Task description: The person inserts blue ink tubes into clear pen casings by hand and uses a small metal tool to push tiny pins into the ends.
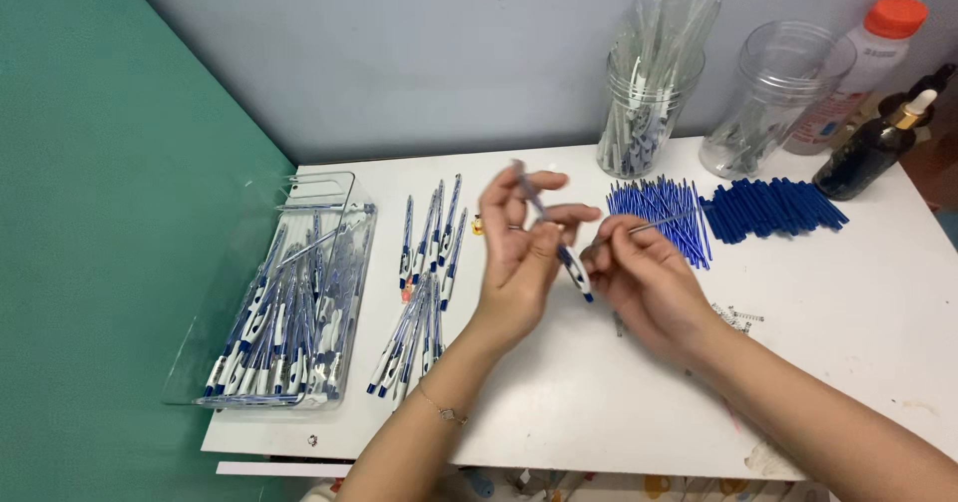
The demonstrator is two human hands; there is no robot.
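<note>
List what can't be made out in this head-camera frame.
- Pen in the left hand: blurred, partly behind fingers.
- Thin refill in the right hand: tip too small.
- Small springs on the table: too small to count.
- Dropper bottle: cut by right edge.

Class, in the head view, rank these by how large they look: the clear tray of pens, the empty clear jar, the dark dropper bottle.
1. clear tray of pens, though it lies nearer the camera
2. empty clear jar
3. dark dropper bottle
</note>
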